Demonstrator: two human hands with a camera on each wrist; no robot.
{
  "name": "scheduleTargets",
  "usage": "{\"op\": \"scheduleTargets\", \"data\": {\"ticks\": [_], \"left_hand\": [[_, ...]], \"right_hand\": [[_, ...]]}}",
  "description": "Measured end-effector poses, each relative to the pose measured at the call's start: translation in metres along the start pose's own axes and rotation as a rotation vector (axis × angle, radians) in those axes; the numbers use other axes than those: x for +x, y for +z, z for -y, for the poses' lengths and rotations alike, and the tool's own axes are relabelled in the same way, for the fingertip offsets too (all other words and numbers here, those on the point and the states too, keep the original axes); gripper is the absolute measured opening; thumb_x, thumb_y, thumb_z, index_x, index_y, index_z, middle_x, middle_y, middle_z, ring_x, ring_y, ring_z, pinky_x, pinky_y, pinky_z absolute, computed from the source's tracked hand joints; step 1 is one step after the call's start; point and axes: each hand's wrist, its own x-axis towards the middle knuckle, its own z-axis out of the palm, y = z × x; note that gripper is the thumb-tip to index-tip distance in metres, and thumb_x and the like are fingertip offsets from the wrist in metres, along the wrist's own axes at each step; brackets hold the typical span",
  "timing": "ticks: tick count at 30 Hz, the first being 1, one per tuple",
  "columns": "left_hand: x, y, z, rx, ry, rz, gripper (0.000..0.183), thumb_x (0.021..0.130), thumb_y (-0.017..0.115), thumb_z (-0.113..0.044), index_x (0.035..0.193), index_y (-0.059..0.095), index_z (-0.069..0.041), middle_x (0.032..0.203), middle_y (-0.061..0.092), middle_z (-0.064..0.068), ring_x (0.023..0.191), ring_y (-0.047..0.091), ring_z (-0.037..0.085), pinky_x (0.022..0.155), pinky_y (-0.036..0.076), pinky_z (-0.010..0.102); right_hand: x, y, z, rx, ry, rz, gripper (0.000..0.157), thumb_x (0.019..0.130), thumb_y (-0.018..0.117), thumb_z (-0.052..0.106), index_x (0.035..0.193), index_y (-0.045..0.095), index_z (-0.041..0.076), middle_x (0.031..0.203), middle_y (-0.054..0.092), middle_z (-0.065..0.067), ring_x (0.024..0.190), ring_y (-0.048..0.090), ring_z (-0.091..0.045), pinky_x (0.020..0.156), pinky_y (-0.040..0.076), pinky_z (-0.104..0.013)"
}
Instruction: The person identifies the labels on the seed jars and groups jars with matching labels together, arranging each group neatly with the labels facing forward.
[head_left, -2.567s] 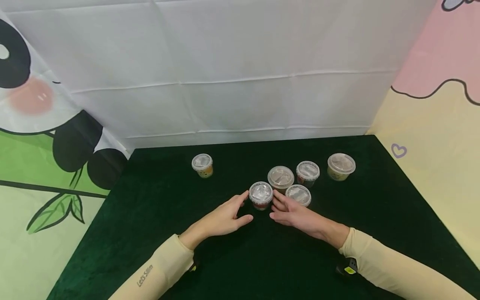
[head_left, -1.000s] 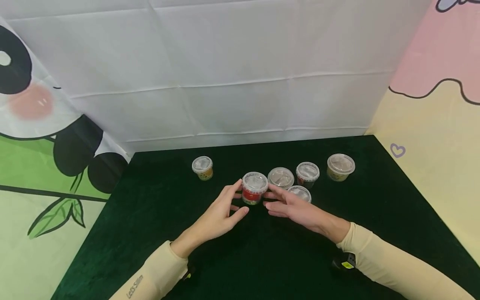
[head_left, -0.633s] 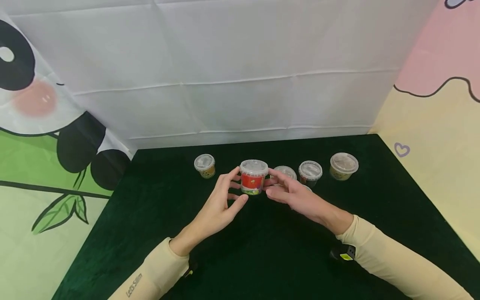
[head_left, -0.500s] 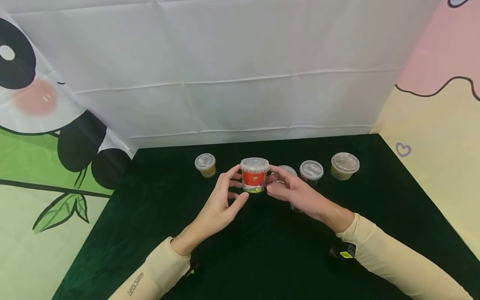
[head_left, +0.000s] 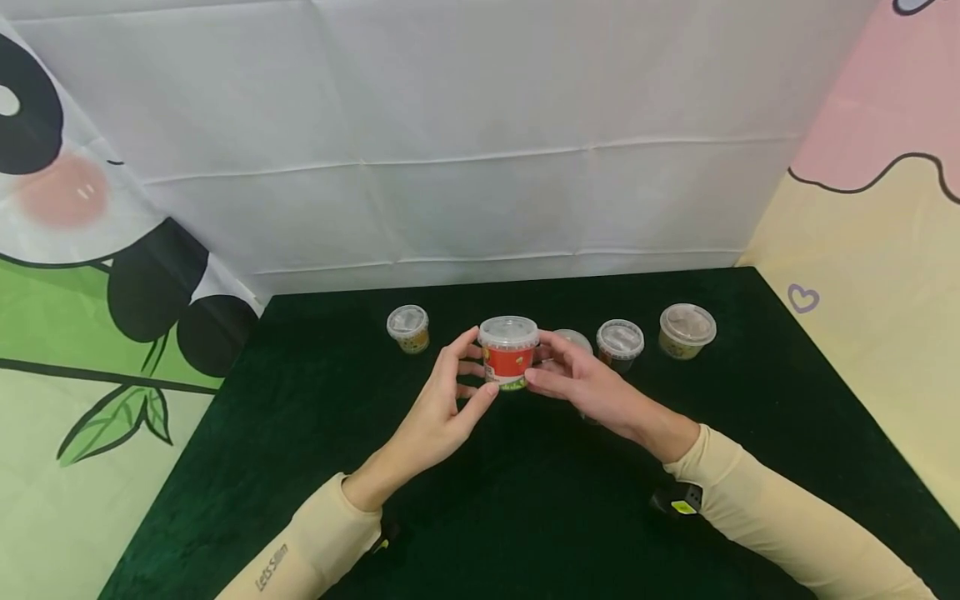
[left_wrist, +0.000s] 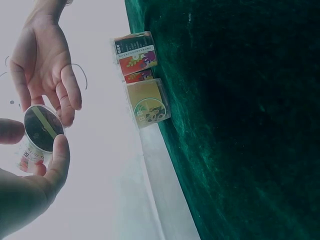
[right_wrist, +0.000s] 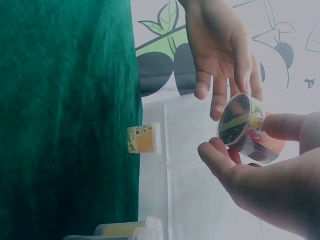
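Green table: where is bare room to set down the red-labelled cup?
Bare green cloth lies between left sleeve and right sleeve, and left of the leftmost cup. Crowded: behind the right hand, where lidded cups cluster.

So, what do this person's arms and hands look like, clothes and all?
The left hand and right hand are bare, without gloves. The left sleeve and right sleeve are pale yellow; the left one carries small dark lettering. A black gadget with a bright yellow-green patch shows by the right sleeve, and another dark gadget peeks out at the left.
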Motion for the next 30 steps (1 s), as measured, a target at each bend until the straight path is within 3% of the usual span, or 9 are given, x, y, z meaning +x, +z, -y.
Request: {"op": "scheduleTargets", "data": {"ticks": [23,30], "left_hand": [[-0.0016,-0.0035,-0.0019,-0.050,-0.012,-0.001,0.068,0.105,0.056,-0.014,0.160,0.017,-0.017,0.143,0.039,0.011,0.125,0.052,0.026,0.091,0.056,0.043],[-0.0004,-0.0029,-0.0015,-0.065,-0.012,0.005,0.071,0.104,0.059,-0.014,0.160,0.014,-0.016,0.142,0.038,0.011,0.125,0.052,0.026,0.092,0.056,0.039]], "right_hand": [[0.0016,0.0044,0.0052,-0.034,0.001,-0.007,0.066,0.105,0.058,0.022,0.160,0.023,0.012,0.148,0.038,-0.018,0.130,0.050,-0.033,0.106,0.047,-0.040],[0.0007,0.0040,0.0057,-0.023,0.001,-0.005,0.066,0.104,0.058,0.021,0.159,0.024,0.010,0.149,0.038,-0.018,0.129,0.051,-0.033,0.109,0.044,-0.048]]}}
